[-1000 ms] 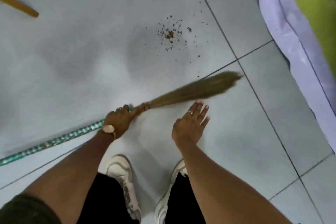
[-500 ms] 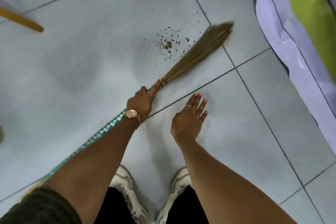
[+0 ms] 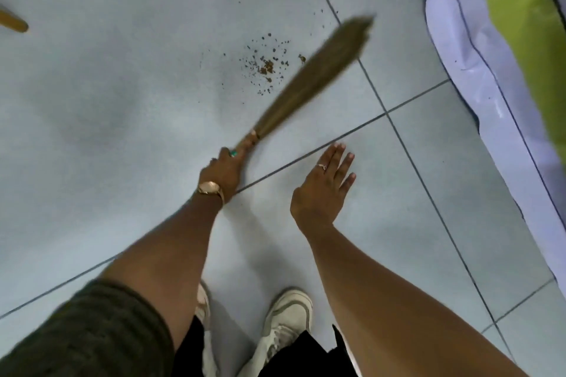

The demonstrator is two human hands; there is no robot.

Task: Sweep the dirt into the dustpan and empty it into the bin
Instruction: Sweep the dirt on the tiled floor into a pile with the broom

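Head view, looking down at a pale tiled floor (image 3: 107, 107): the left hand (image 3: 225, 171), a watch (image 3: 209, 188) on its wrist, has its grip closed round the broom (image 3: 309, 78) just below where the bristles are bound. The handle behind the hand is hidden by the forearm. Blurred bristles slant up and away from the hand, their tips lying just past the dirt (image 3: 266, 66) on its far right side. The dirt is a small brown scatter, thickest at its middle, with loose specks trailing toward the tile joint beyond it. The right hand (image 3: 324, 190) hangs free near the left hand, fingers spread, touching nothing. Well away from the dirt, at the picture's left edge, a wooden stick end (image 3: 13, 23) pokes in; what it belongs to cannot be told. Beyond the dirt on the right lies a lavender and lime-green bedcover (image 3: 477, 49), its edge resting on the floor. Two white shoes (image 3: 283, 320) stand below the hands.

No dustpan or bin is in sight. By my reading the step in hand is gathering the scatter into one heap. The next move calls for a light stroke drawing the far specks back toward the thick middle, then fetching a dustpan with the free right hand.
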